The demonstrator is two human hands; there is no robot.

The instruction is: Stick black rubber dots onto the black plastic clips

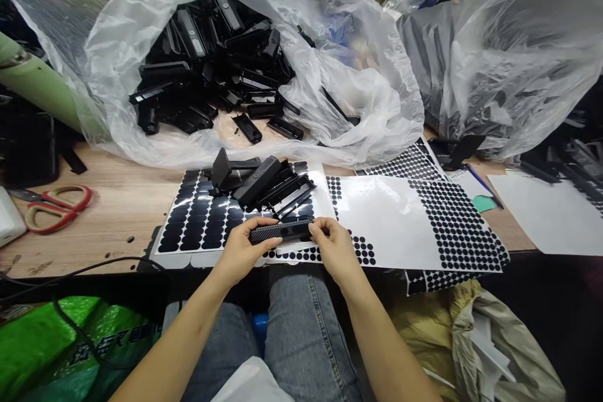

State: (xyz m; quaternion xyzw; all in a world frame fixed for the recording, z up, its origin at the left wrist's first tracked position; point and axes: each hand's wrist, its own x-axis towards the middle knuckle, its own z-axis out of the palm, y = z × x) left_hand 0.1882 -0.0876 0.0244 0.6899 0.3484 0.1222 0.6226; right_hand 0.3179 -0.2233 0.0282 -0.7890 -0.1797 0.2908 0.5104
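Between my two hands lies a long black plastic housing (289,230) with a carbon-look surface, held level just above the table's front edge. My left hand (245,242) grips its left end, thumb in front and fingers behind. My right hand (332,242) pinches the right end with thumb and forefinger; whether a small sticker is under those fingertips I cannot make out. Right behind are more black housings (259,182) in a small pile. They rest on a sheet of black stickers (188,213). To the right spreads a white sheet with round black stickers (452,226).
A clear plastic bag (117,31) full of black plastic parts (202,56) opens at the back. Red-handled scissors (59,207) lie left, near a black cable (108,262). A second plastic bag (518,56) stands back right, with a blue pen (483,185) before it.
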